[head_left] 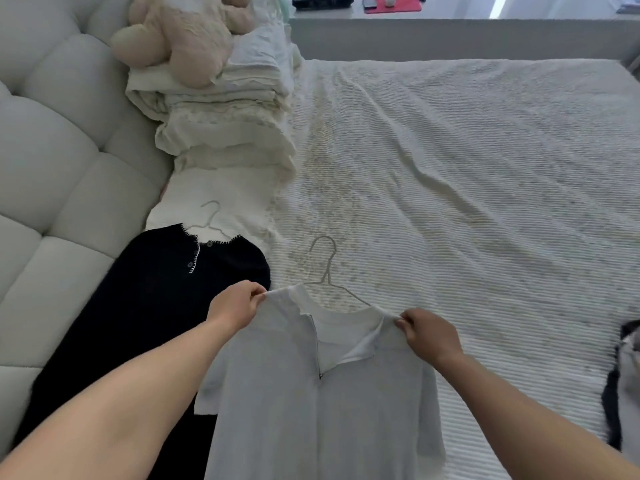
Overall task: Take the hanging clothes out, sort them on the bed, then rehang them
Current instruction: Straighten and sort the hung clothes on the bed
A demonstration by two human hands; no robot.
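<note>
A light grey short-sleeved top (318,403) with a half-open neck zip lies face up on the bed (467,174), still on a thin wire hanger (325,265) whose hook points toward the far side. My left hand (235,306) pinches its left shoulder seam and my right hand (429,334) pinches its right shoulder. To the left a black buttoned garment (145,306) lies flat on its own white wire hanger (209,220), partly over a white pillow.
A padded white headboard (52,168) runs along the left. A stack of folded cream bedding (225,126) with a beige plush toy (183,36) sits at the far left. More dark and grey clothes (623,382) lie at the right edge. A ledge (450,15) stands beyond the bed.
</note>
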